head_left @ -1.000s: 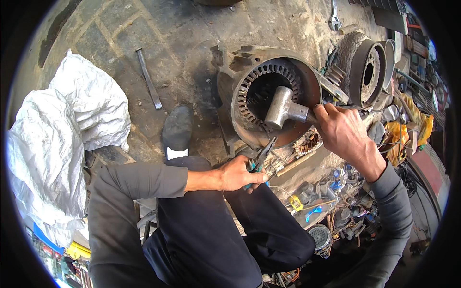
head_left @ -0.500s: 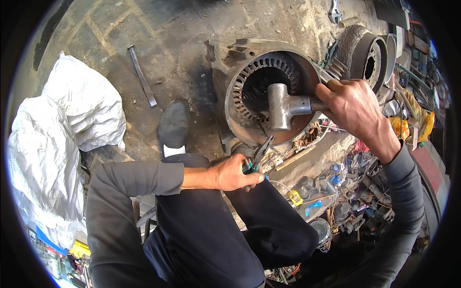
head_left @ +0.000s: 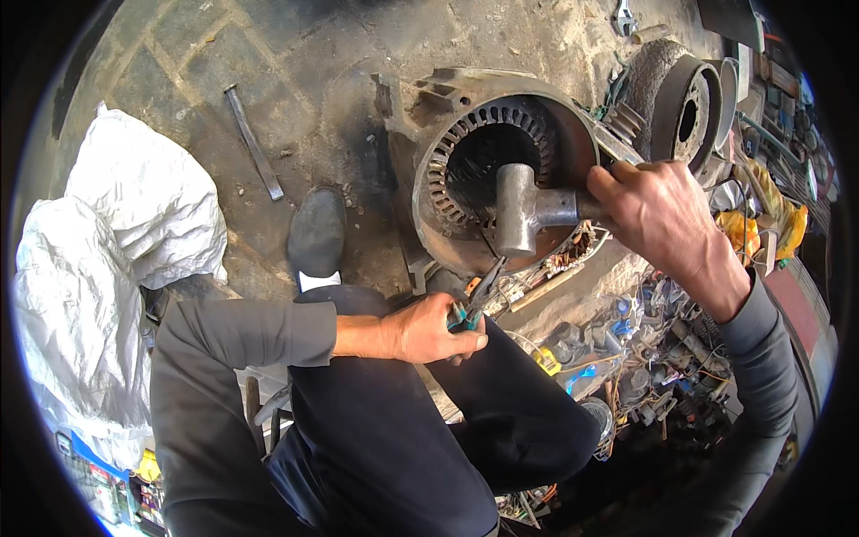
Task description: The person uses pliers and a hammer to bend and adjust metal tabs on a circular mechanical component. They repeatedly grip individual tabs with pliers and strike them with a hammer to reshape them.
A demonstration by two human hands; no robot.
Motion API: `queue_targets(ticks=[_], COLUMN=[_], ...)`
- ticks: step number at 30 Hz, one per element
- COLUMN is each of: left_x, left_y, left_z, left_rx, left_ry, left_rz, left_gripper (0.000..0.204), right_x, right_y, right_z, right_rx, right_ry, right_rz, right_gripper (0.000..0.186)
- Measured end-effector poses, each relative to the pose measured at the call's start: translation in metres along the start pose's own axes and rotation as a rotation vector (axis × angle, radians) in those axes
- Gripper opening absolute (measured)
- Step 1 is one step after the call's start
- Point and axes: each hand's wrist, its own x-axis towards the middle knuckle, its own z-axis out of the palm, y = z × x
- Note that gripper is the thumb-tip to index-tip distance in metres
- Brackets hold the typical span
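Observation:
My left hand point(head_left: 420, 329) is closed around the teal handles of a pair of pliers point(head_left: 486, 285), whose dark jaws point up toward the rim of a round motor housing point(head_left: 573, 134). Inside the housing sits a slotted metal ring point(head_left: 438, 182) with a dark bore. My right hand point(head_left: 658, 210) grips a heavy hammer point(head_left: 515, 211) close behind its steel head. That head hangs over the near right part of the housing, its lower end right by the plier tips. Whether hammer and pliers touch, I cannot tell.
A flat steel bar point(head_left: 254, 143) lies on the floor left of my shoe point(head_left: 317, 233). White sacks point(head_left: 143, 192) stand at the left. Beyond the housing are a wheel-like metal drum point(head_left: 684, 116) and a wrench point(head_left: 624, 18). Scrap parts point(head_left: 671, 367) cover the ground at right.
The hammer head has dropped slightly toward the plier tips, with my right hand a little lower. The whole view has shifted a bit; both grips are the same.

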Motion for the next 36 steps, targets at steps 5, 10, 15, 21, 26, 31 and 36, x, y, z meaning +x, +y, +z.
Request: queue_targets(ticks=[5,10,15,21,26,31,36], left_x=[0.000,0.001,0.000,0.002,0.002,0.004,0.002], left_y=[-0.001,-0.001,0.000,-0.006,-0.007,-0.003,-0.001], left_z=[0.000,0.000,-0.002,-0.002,-0.004,-0.002,0.001], left_rx=[-0.003,-0.018,0.017,0.025,0.039,0.018,0.000], left_ry=[-0.017,-0.016,-0.017,-0.007,-0.019,-0.013,-0.018], left_rz=[0.067,0.044,-0.037,0.017,0.028,-0.002,-0.002], left_gripper=[0.021,0.018,0.018,0.022,0.023,0.022,0.020], right_x=[0.001,0.005,0.005,0.001,-0.002,-0.009,-0.005], right_y=[0.002,-0.004,0.003,0.007,0.006,0.004,-0.005], right_z=[0.000,-0.012,-0.017,-0.006,-0.005,-0.005,-0.006], right_rx=[-0.064,-0.044,-0.050,-0.031,-0.108,-0.076,0.022], right_ry=[0.047,0.001,0.057,0.004,0.001,0.043,0.088], right_rz=[-0.138,0.112,-0.011,-0.083,-0.035,0.077,-0.019], right_gripper=[0.009,0.021,0.012,0.009,0.012,0.014,0.011])
